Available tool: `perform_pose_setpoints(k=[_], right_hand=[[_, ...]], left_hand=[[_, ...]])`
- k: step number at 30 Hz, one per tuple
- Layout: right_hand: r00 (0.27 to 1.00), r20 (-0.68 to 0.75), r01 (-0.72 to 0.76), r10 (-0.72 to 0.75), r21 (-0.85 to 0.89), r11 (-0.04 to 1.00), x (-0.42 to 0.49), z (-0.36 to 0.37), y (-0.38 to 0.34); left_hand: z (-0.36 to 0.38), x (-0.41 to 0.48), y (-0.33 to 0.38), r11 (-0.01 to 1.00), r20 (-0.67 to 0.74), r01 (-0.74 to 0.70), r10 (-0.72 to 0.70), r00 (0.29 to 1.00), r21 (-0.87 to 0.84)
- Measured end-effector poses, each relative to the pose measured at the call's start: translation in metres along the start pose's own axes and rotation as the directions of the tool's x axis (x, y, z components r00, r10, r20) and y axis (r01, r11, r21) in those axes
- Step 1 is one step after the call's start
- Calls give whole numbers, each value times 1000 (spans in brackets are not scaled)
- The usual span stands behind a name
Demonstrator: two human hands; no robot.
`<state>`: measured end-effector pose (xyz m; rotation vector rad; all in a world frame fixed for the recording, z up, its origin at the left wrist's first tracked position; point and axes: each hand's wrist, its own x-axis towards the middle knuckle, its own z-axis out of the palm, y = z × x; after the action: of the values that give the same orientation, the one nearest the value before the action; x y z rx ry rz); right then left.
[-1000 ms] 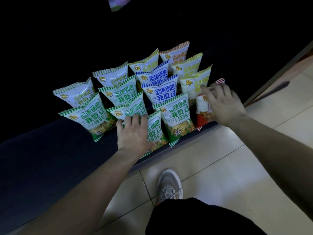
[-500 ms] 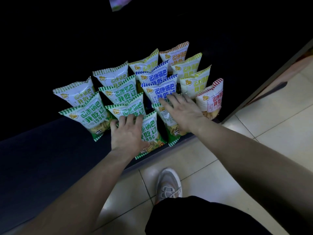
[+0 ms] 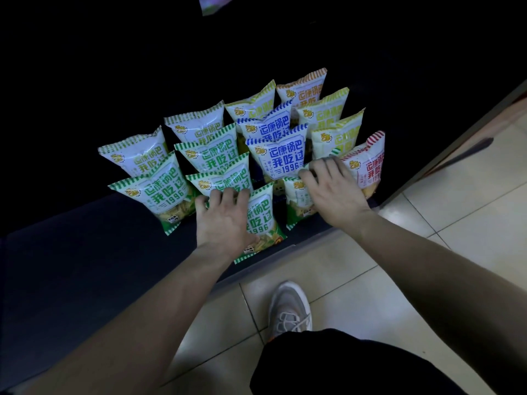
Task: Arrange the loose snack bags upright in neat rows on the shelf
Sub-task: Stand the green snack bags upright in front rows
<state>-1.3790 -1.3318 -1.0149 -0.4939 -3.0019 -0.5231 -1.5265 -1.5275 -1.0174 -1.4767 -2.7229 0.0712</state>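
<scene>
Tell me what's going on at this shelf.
A person is tidying snack bags on a low shelf. The left hand grips the front bag by its top. The right hand grips the green bag beside the red bag. The other bags stand upright in rows behind.

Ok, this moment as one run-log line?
left grip on front green bag, hold unclear | right grip curled over right green bag | red bag upright | phase: front-row tidying
</scene>
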Motion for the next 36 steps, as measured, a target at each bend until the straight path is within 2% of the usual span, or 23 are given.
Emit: perform_pose_setpoints(k=[2, 7, 13, 20, 27, 36], right_hand=[[1000, -7, 10, -10, 8, 1000, 1, 0, 1], [997, 80, 18, -20, 34, 999, 6, -3, -1], [987, 148, 58, -66, 57, 997, 18, -6, -1], [968, 246, 19, -58, 157, 987, 34, -7, 2], [979, 199, 0, -38, 187, 982, 26, 1, 6], [977, 210, -78, 24, 253, 964, 17, -27, -2]], left_hand=[[2, 1, 4, 1000, -14, 8, -8, 1000, -3], [4, 8, 13, 1000, -16, 24, -24, 1000, 4], [6, -2, 8, 999, -95, 6, -3, 995, 34], [2, 3, 11, 998, -38, 0, 3, 999, 65], [4, 5, 12, 999, -32, 13, -12, 999, 42], [-10, -1, 14, 997, 63, -61, 57, 996, 56]])
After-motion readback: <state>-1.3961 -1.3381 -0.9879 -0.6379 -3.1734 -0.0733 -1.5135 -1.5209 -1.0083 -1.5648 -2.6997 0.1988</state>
